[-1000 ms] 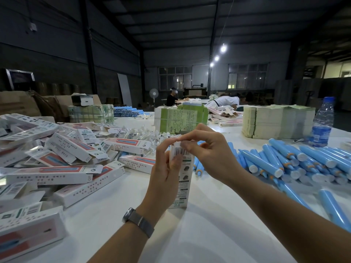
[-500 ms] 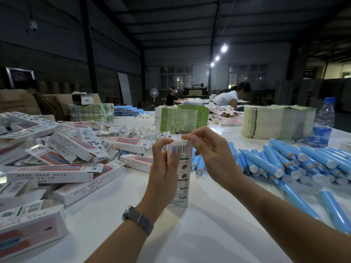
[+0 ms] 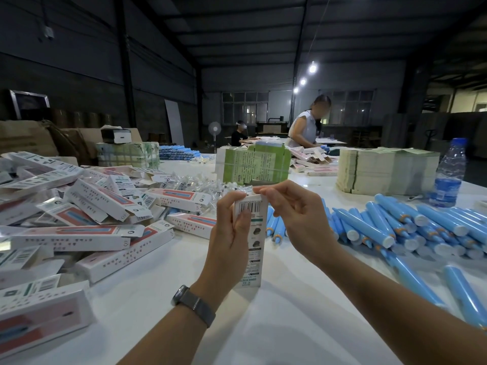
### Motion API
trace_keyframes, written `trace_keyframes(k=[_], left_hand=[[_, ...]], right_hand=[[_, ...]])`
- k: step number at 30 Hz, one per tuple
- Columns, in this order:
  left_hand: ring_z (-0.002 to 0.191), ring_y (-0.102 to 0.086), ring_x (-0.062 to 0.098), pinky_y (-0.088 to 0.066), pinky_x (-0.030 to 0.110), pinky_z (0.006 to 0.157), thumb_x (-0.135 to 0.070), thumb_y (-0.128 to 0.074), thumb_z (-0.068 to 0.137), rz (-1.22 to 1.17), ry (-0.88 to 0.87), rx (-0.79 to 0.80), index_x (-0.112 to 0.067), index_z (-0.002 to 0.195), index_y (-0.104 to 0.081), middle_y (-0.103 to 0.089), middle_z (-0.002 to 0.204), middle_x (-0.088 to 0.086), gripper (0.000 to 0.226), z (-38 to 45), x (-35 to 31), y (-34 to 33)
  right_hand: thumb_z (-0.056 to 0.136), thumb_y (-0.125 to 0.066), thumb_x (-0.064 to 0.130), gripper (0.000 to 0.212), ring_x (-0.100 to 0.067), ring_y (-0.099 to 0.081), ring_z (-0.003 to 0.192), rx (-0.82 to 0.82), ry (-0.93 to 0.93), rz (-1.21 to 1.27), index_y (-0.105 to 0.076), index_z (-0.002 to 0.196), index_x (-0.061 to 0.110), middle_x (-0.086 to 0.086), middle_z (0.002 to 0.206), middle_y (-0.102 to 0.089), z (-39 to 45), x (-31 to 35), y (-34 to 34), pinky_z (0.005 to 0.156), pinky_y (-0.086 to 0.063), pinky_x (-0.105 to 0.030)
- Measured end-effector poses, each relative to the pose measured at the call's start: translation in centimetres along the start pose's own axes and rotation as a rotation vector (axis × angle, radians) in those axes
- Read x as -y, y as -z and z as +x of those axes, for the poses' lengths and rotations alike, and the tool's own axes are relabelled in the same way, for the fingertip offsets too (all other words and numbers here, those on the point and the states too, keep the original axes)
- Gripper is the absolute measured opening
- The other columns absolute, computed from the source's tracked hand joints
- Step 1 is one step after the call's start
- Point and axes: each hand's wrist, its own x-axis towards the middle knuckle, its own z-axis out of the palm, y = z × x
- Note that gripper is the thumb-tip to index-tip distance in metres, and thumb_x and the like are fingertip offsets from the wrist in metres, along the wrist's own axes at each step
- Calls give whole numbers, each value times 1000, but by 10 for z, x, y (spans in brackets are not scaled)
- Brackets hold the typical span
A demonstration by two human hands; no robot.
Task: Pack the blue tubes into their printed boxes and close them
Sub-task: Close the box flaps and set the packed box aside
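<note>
1. White table (image 3: 263,325) fills a big dark hall.
2. My left hand (image 3: 232,233) grips the box (image 3: 254,248), standing tall in the middle.
3. My right hand (image 3: 295,214) pinches its top flap at 12 o'clock.
4. It is white with a barcode.
5. Blue tubes (image 3: 382,227) lie at 3 o'clock, nearer my right hand.

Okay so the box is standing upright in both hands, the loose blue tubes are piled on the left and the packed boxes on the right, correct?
Sides are swapped. In the head view, the tubes lie right and the packed boxes left. The box does stand upright in both hands.
</note>
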Motion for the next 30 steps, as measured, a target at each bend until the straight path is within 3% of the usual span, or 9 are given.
trace_keyframes(k=[7, 10, 15, 18, 21, 23, 26, 30], left_hand=[[68, -62, 12, -54, 38, 63, -32, -40, 100, 10, -5, -13, -57, 111, -43, -64, 85, -13, 28, -1, 4, 0], [65, -58, 8, -51, 34, 59, -31, -39, 100, 27, -17, -13, -54, 110, -43, -61, 83, -15, 26, 0, 6, 0], [59, -54, 4, -47, 25, 55, -29, -41, 101, 40, -19, -18, -48, 111, -43, -59, 75, -18, 22, 1, 9, 2], [59, -58, 7, -49, 26, 53, -32, -41, 101, 73, 10, -13, -57, 108, -42, -62, 75, -15, 25, 4, 9, 3], [54, -55, 10, -43, 20, 49, -30, -43, 105, 171, 14, -24, -59, 108, -41, -62, 74, -11, 29, 7, 9, 5], [59, -60, 8, -47, 21, 51, -28, -47, 104, 197, 19, -43, -55, 110, -43, -65, 79, -14, 28, 8, 10, 7], [76, -69, 10, -58, 36, 65, -31, -49, 103, 175, 40, -60, -57, 111, -48, -69, 92, -10, 27, 8, 10, 8], [104, -68, 13, -61, 43, 81, -48, -44, 99, 10, 64, -6, -53, 121, -57, -67, 114, -12, 26, 7, 7, 16]], right_hand=[[97, -58, 18, 15, -6, -67, 101, 3, -10, -48, -71, 92, 13, 13, 108, -73, -5, -7, -3, 84, -55, -42], [98, -57, 19, 14, -5, -66, 102, 9, -8, -48, -71, 92, 22, 16, 108, -72, -5, -8, -3, 85, -55, -41], [97, -60, 18, 11, -3, -66, 99, 3, 31, -91, -69, 94, 24, 21, 109, -70, -5, -12, -5, 75, -53, -25], [93, -63, 18, 13, -3, -65, 96, -11, 63, -198, -63, 97, 31, 27, 114, -66, -7, -15, -9, 68, -54, -29], [89, -67, 12, 29, -5, -61, 100, -1, 55, -316, -61, 115, 25, 25, 126, -60, -11, -20, -11, 70, -55, -35], [85, -68, 14, 47, -10, -57, 112, 28, 65, -409, -56, 130, 21, 16, 136, -54, -15, -22, -14, 82, -55, -40], [83, -65, 33, 72, -18, -45, 130, 96, 89, -557, -38, 147, 15, 3, 145, -42, -24, -22, -23, 103, -45, -41], [83, -68, 40, 92, -18, -46, 125, 126, 28, -641, -16, 156, 19, 5, 145, -32, -23, -23, -31, 96, -51, -41]])
